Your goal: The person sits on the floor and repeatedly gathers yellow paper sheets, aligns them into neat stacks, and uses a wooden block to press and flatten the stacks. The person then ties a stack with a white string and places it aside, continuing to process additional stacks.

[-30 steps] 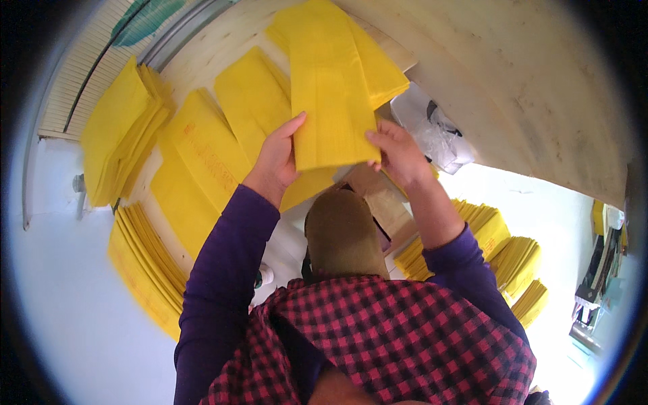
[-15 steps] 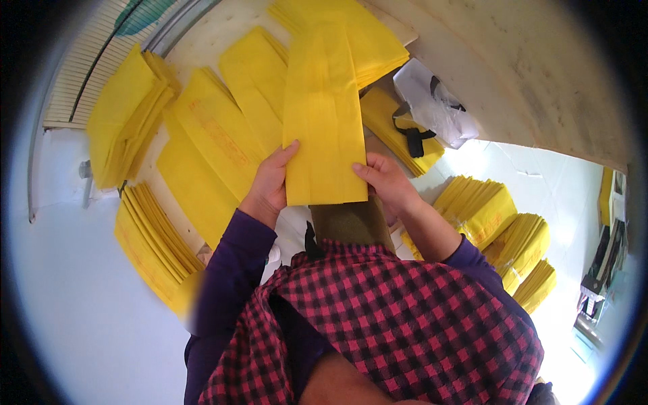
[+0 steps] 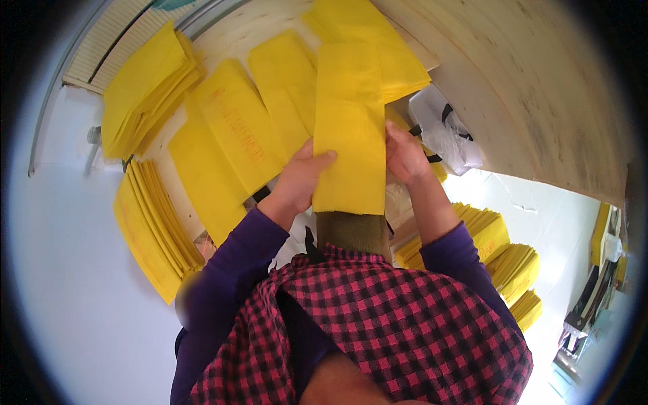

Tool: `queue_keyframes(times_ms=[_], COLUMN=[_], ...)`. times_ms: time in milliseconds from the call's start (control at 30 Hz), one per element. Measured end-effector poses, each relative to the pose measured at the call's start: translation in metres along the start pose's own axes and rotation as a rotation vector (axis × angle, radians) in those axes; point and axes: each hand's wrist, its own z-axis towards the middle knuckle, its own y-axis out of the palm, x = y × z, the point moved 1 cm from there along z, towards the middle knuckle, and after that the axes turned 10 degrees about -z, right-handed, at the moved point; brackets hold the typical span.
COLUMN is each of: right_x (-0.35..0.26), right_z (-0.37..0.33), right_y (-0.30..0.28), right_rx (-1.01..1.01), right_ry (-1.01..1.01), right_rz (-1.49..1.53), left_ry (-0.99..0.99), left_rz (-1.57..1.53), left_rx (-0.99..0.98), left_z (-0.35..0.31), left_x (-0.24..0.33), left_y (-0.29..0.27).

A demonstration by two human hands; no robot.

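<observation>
A long folded piece of yellow cloth-like material (image 3: 349, 135) lies lengthwise in front of me, its near end just above a brown-green surface (image 3: 352, 229). At its left edge, my left hand (image 3: 300, 177) grips it, thumb on top and fingers tucked underneath. Beside the right edge is my right hand (image 3: 406, 154), with its fingers stretched along the edge and its thumb off the top face. Whether those fingertips touch the material is hard to see. Under the far end lies a wider stack of yellow folded pieces (image 3: 398, 64).
More yellow folded pieces (image 3: 236, 128) cover the worktable to the left, with upright bundles (image 3: 152, 223) at its left edge. Tied yellow bundles (image 3: 482, 233) stand on the floor at right. A white plastic bag (image 3: 442, 131) with black straps sits against a wooden panel (image 3: 513, 88).
My right hand has let go of the right edge, its thumb lifting off and the hand moving farther up. My left thumb reaches farther over the material. The whole view has shifted.
</observation>
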Motion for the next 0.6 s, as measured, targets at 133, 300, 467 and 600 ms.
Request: queue_keyframes(times_ms=[133,300,467,600], right_x=[-0.018,-0.040,-0.047,-0.031], right_z=[0.027,0.051,0.100,0.151], right_y=[0.013,0.040,0.069,0.080], right_rx=[-0.056,-0.111,-0.222,-0.223], right_ry=[-0.083,-0.150,-0.106,-0.082], right_rz=[0.118,-0.004,-0.149,-0.217], left_ry=[0.070,0.144,0.224,0.284], left_rz=[0.104,0.075,-0.041,-0.052], left_rx=[-0.011,0.023,0.101,0.178], left_z=[-0.016,-0.022,-0.015,0.008], left_x=[0.004,0.011,0.022,0.029], left_y=[0.008,0.000,-0.023,-0.047])
